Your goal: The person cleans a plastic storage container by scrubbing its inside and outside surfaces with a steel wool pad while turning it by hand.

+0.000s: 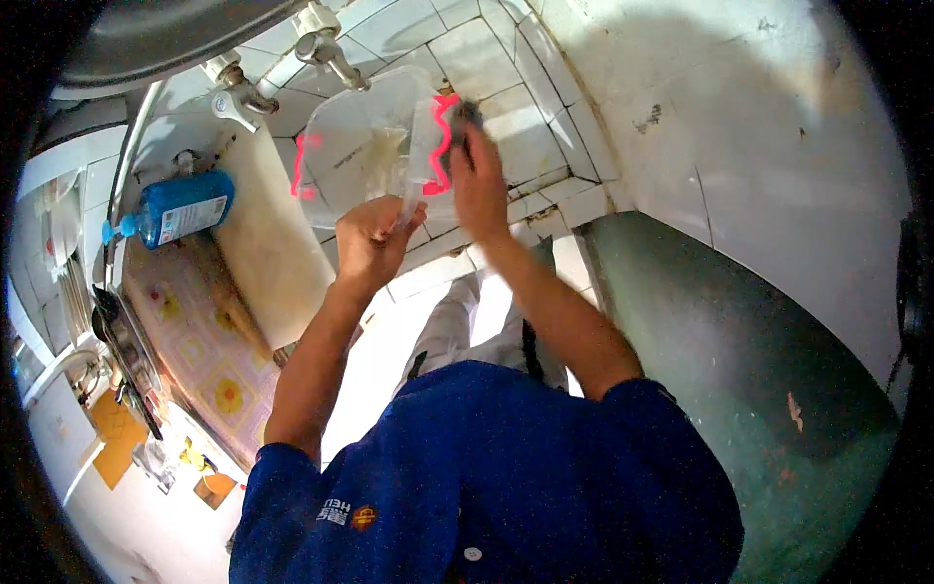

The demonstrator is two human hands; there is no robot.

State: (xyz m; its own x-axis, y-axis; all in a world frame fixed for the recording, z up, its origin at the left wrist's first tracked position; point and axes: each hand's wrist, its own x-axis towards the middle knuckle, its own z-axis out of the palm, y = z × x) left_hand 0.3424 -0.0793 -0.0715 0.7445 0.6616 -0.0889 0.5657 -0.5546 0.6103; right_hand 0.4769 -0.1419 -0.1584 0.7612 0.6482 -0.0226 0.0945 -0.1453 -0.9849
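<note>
A clear plastic container [341, 146] with wavy pink trim on two sides is held up over the tiled basin. My left hand [373, 238] is closed on its near rim. On the right, my right hand [479, 185] presses a dark grey scrubber [468, 115] against the outside of the container, beside the pink trim. The fingers of my right hand are somewhat blurred, and part of the scrubber is hidden behind them.
Two metal taps [326, 51] [240, 102] stick out from the wall above the tiled basin [477, 58]. A blue liquid bottle [187, 207] lies at the left, near a flowered cloth [185, 321]. A green panel [720, 370] stands at the right.
</note>
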